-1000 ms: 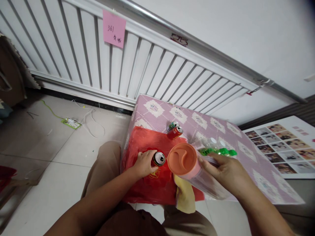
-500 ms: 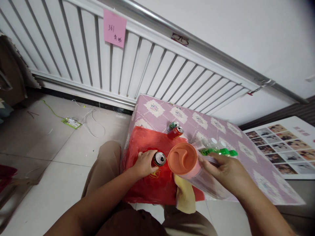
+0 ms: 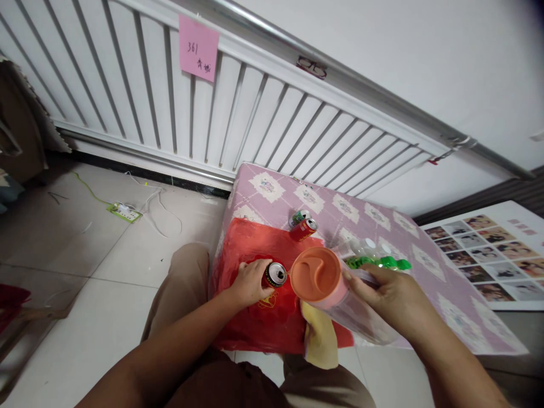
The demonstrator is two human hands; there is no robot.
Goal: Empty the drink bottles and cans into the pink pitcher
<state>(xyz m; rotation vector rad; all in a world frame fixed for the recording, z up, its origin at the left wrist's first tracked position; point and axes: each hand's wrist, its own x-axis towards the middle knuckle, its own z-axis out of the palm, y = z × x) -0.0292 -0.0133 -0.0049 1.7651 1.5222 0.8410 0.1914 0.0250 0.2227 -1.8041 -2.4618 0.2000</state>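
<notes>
My left hand (image 3: 251, 281) is wrapped round a dark drink can (image 3: 276, 275), which stands upright on a red plastic sheet (image 3: 250, 238) with its opened top showing. In my right hand (image 3: 378, 292) is a clear pitcher (image 3: 361, 317) with an orange lid (image 3: 315, 275), held by its handle and tipped to the left. The lid's spout edge is right beside the can's opening, and a thin stream of liquid seems to run between them. Below the pitcher a yellow cloth (image 3: 321, 337) hangs over the table's near edge.
Behind the can stand a red can (image 3: 303, 229) and a green can (image 3: 296, 217). Several clear bottles with green caps (image 3: 387, 262) lie past the pitcher on the patterned tablecloth (image 3: 344, 205). A white radiator (image 3: 238, 107) borders the table's far side; a power strip (image 3: 123, 212) lies on the floor.
Almost nothing differs. Both hands, the can and the tilted pitcher keep their places, and the liquid still appears at the spout.
</notes>
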